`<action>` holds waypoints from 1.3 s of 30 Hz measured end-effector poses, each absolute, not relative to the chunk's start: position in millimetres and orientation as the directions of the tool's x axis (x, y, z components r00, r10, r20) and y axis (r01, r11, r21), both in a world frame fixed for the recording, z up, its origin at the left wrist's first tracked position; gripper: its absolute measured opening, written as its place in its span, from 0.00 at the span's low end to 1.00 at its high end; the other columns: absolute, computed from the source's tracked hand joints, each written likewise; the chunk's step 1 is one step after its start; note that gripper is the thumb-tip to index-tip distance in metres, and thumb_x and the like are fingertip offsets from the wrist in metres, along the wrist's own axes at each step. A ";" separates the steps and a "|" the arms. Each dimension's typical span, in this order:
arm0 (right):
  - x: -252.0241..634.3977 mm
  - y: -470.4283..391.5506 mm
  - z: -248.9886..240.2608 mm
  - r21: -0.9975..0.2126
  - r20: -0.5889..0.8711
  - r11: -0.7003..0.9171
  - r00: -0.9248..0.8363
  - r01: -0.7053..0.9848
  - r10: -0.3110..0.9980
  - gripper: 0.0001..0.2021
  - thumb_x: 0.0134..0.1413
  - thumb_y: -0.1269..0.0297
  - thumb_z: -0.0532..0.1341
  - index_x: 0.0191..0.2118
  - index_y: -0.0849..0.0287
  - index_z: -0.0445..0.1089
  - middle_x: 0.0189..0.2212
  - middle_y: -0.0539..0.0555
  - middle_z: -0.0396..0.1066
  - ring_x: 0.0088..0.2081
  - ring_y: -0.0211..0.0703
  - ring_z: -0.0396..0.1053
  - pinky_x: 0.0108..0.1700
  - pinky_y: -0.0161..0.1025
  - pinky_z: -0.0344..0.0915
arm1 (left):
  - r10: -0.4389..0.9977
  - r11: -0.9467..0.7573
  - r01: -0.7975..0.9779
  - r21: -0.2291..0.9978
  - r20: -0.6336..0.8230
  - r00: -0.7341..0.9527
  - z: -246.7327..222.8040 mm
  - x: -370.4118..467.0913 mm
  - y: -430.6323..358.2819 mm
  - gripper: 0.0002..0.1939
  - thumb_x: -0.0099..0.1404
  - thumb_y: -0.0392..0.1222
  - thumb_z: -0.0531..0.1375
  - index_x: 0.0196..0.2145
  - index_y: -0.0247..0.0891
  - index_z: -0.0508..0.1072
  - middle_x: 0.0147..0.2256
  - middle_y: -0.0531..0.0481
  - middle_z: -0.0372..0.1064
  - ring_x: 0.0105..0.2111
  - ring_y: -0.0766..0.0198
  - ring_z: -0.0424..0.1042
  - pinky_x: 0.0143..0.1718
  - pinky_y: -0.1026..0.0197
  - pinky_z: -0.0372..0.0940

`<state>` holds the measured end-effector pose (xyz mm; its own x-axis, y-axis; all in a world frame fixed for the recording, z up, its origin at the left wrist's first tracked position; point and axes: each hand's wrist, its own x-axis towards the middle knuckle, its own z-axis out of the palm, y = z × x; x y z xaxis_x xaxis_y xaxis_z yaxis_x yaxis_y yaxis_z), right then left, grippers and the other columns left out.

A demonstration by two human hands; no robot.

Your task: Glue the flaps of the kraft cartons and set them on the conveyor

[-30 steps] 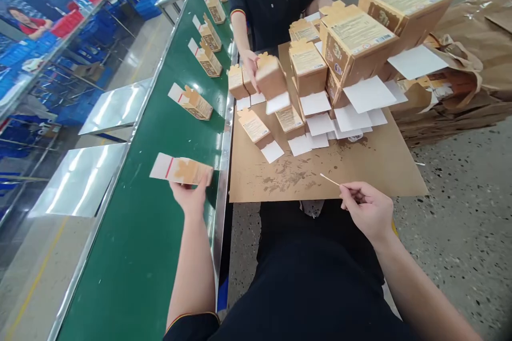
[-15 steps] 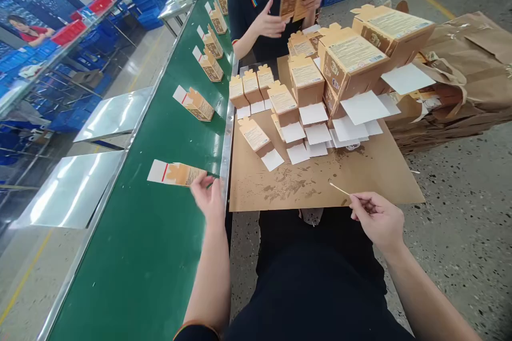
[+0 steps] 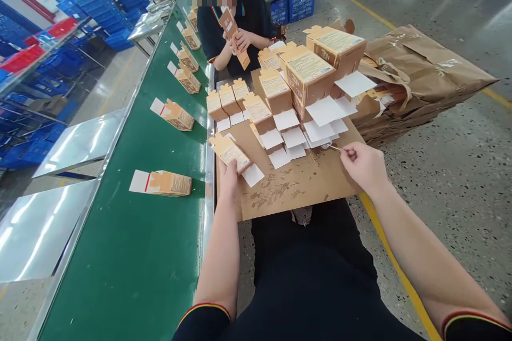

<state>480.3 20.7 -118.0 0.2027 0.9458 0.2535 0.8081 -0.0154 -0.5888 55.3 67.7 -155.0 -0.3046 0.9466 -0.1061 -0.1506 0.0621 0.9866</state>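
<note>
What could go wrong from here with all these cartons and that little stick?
The stick in the right hand might brush the white flaps beside it. The piled cartons could topple if bumped. The near carton, at the left hand, might pick up the dark stains, if wet.

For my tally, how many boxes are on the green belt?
At least 6, in a line along the belt: nearest box, second box beyond it, third box and fourth box close together, fifth box past them, sixth box beside the co-worker. More may be hidden farther up.
</note>
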 end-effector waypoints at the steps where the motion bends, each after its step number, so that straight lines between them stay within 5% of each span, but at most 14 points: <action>1: 481.3 31.1 -117.9 -0.542 0.242 -0.004 0.161 0.840 0.957 0.10 0.67 0.57 0.64 0.35 0.53 0.77 0.31 0.58 0.82 0.34 0.54 0.81 0.43 0.48 0.78 | 0.944 0.073 -0.197 0.978 -0.132 -0.304 -152.5 53.4 54.8 0.30 0.61 0.53 0.78 0.59 0.49 0.79 0.63 0.43 0.80 0.67 0.43 0.77 0.65 0.43 0.75; 10: 487.3 69.9 -113.0 -0.411 0.183 0.068 0.009 0.909 0.983 0.09 0.65 0.62 0.64 0.32 0.54 0.75 0.32 0.63 0.83 0.34 0.56 0.80 0.38 0.46 0.74 | 0.968 0.133 -0.273 0.953 -0.184 -0.172 -136.0 67.6 -12.1 0.40 0.51 0.53 0.87 0.57 0.46 0.79 0.58 0.41 0.84 0.60 0.45 0.83 0.65 0.43 0.77; 16: 465.5 -4.9 -108.5 -0.656 0.271 0.119 0.086 0.745 0.959 0.10 0.69 0.57 0.65 0.39 0.52 0.82 0.31 0.58 0.83 0.32 0.52 0.82 0.36 0.45 0.81 | 0.961 0.201 -0.223 0.954 -0.236 -0.143 -139.3 68.6 -5.9 0.40 0.51 0.52 0.88 0.54 0.45 0.74 0.57 0.41 0.83 0.59 0.48 0.83 0.66 0.42 0.76; 20: 392.4 -57.1 -128.8 -0.820 0.245 0.263 -0.103 0.509 0.964 0.09 0.73 0.61 0.64 0.40 0.53 0.82 0.31 0.54 0.83 0.29 0.46 0.81 0.33 0.41 0.80 | 0.961 0.207 -0.196 0.959 -0.237 -0.145 -144.4 67.3 -5.7 0.41 0.50 0.52 0.87 0.54 0.45 0.72 0.56 0.42 0.82 0.58 0.47 0.84 0.66 0.41 0.76; 30: 318.5 -64.6 -169.7 -0.806 0.221 0.339 -0.284 0.486 0.933 0.11 0.73 0.66 0.61 0.35 0.51 0.76 0.28 0.52 0.78 0.28 0.45 0.75 0.35 0.40 0.75 | 0.968 0.172 -0.198 0.965 -0.204 -0.150 -143.1 77.2 -12.5 0.42 0.49 0.50 0.88 0.53 0.46 0.70 0.57 0.42 0.81 0.59 0.46 0.83 0.66 0.40 0.76; 39: 353.1 -60.9 -155.3 -0.857 0.202 0.202 -0.051 0.474 0.978 0.13 0.73 0.58 0.62 0.35 0.51 0.78 0.30 0.54 0.81 0.29 0.46 0.78 0.37 0.43 0.80 | 0.971 0.164 -0.132 0.978 -0.184 -0.155 -139.5 84.0 -24.2 0.46 0.49 0.51 0.88 0.59 0.47 0.71 0.61 0.39 0.79 0.65 0.42 0.80 0.68 0.39 0.74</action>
<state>353.1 -60.9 -155.3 -0.0513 0.9781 0.2016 0.4738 0.2015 -0.8573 84.0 -24.2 -139.5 -0.1550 0.9707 -0.1837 -0.1318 0.1640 0.9776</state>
